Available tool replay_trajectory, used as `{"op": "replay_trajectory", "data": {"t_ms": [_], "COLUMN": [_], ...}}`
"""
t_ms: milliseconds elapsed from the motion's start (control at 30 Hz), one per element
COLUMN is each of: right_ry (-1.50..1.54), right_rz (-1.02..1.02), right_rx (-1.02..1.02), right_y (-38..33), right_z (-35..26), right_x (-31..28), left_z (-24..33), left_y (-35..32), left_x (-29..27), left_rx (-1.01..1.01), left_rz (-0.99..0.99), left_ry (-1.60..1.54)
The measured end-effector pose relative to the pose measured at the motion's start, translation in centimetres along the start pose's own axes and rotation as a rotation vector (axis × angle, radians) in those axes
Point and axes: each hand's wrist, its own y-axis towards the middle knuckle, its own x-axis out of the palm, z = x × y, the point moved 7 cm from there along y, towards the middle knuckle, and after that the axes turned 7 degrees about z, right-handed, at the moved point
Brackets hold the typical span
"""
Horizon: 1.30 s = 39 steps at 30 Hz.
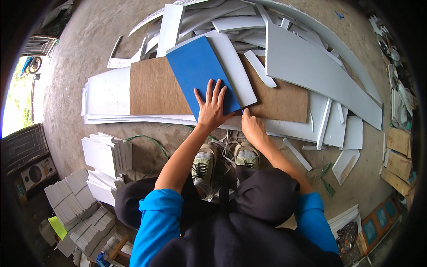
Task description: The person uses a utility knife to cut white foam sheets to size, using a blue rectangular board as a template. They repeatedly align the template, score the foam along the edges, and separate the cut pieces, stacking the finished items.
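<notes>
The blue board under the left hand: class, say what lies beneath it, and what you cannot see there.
The blue board lies on a brown board and overlaps a white strip. The left hand presses flat on its near end. Whatever sits directly beneath the blue surface is covered.

We wear 2 bright blue sleeves (158, 222), a black top (249, 240), dark trousers and 2 grey-green laced sneakers (203, 162).

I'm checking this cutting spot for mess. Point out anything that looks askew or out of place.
The blue board lies at a slant across the brown board, pinned by the left hand. Behind them, white offcut strips are heaped crisscross on the floor, unlike the neatly stacked white pieces at left.
</notes>
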Motion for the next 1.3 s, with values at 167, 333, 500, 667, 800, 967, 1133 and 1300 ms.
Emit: {"op": "replay_trajectory", "data": {"t_ms": [167,333,500,667,800,967,1133,1300], "right_ry": [0.047,-0.001,-0.010,0.251,0.296,0.198,0.170,0.176], "right_rz": [0.050,-0.007,-0.084,0.286,0.382,0.318,0.325,0.315], "right_rx": [0.021,0.036,0.016,0.048,0.040,0.005,-0.023,-0.061], "right_y": [-0.7,-1.3,-1.1,5.0,9.2,8.9,9.0,9.2], "right_z": [0.8,0.9,0.9,0.9,0.6,-0.7,-0.6,0.1], "right_x": [0.8,0.9,-1.4,-4.4,-3.0,-2.5,-2.7,-2.2], "left_z": [0.2,0.2,0.2,0.4,0.0,-6.0,-11.7,-10.1], "left_y": [-0.1,-0.2,-0.3,-0.2,-0.4,-3.4,-5.1,0.6], "left_x": [0.1,0.2,-0.2,-0.5,-1.3,-2.6,-3.9,-5.1], "left_rx": [-0.001,-0.006,-0.013,0.051,0.055,-0.112,-0.249,-0.259], "left_rz": [-0.009,0.001,0.011,0.028,0.021,-0.038,-0.004,0.322], "left_ry": [-0.006,-0.011,-0.040,0.009,0.041,0.194,0.172,0.055]}}
